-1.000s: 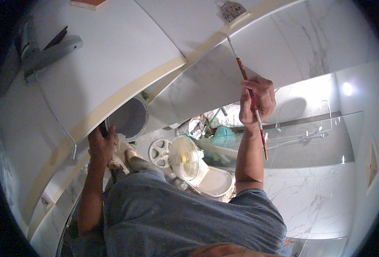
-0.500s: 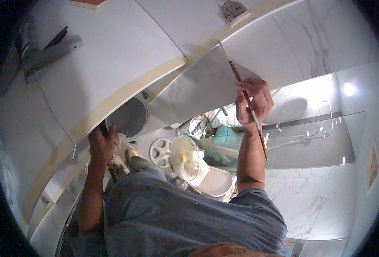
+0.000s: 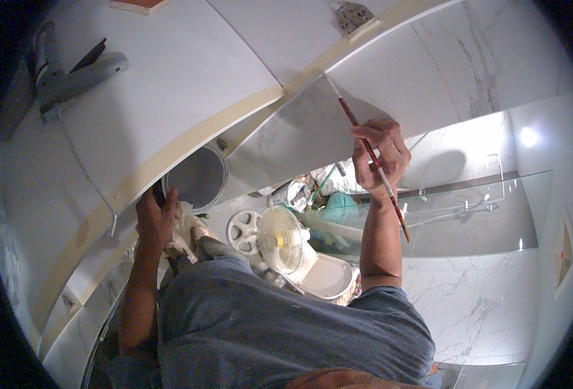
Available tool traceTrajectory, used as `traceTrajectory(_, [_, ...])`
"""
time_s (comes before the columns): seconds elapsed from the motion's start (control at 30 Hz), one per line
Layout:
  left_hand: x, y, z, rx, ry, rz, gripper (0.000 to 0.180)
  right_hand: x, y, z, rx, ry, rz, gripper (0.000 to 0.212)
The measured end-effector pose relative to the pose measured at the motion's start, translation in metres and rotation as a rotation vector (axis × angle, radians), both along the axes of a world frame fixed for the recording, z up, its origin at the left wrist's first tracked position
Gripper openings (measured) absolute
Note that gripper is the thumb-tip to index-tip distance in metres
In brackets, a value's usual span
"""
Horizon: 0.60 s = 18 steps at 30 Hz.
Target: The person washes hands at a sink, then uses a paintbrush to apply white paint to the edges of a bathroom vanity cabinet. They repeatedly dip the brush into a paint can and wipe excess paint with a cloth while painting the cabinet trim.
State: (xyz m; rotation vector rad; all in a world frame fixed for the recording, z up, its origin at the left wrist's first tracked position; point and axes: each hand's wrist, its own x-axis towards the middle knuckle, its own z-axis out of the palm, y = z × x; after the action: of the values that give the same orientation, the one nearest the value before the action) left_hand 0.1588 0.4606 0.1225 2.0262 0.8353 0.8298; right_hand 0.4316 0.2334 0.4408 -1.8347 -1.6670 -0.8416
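My right hand is closed around a slim paintbrush with a worn red and white handle. Its pale tip meets the edge of a white marble-patterned panel, just where that edge borders a cream strip. Lower left, my left hand grips the side of a round tub with a pale rim and a grey inside. The thumb shows at the rim; the other fingers are partly hidden beside the cream edge of a large white panel.
A metal hinge juts from the cream strip. A grey tool with a white cord lies on the white panel at far left. Below stand a white fan, a spoked wheel and bags; a glass pane crosses the right side.
The brush tip has slid a little left and toward me along the panel edge, my right hand moving slightly with it. My left hand keeps its hold on the tub.
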Motion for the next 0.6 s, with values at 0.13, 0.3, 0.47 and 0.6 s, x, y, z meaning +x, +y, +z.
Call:
traceTrajectory(0.13, [0.0, 0.002, -0.005, 0.057, 0.001, 0.008, 0.035, 0.0, 0.0, 0.003, -0.041, -0.02, 0.011, 0.016])
traceTrajectory(0.3, [-0.001, 0.0, -0.002, -0.012, 0.033, -0.011, 0.04, 0.0, -0.007, 0.004, -0.052, 0.052, 0.022, 0.014])
traceTrajectory(0.47, [-0.003, -0.006, 0.008, -0.203, 0.056, -0.017, 0.039, 0.002, -0.005, 0.001, -0.034, 0.079, 0.008, 0.014])
traceTrajectory(0.6, [-0.003, -0.007, 0.028, -0.308, 0.038, -0.02, 0.046, 0.001, -0.007, 0.004, -0.064, 0.022, 0.008, 0.013])
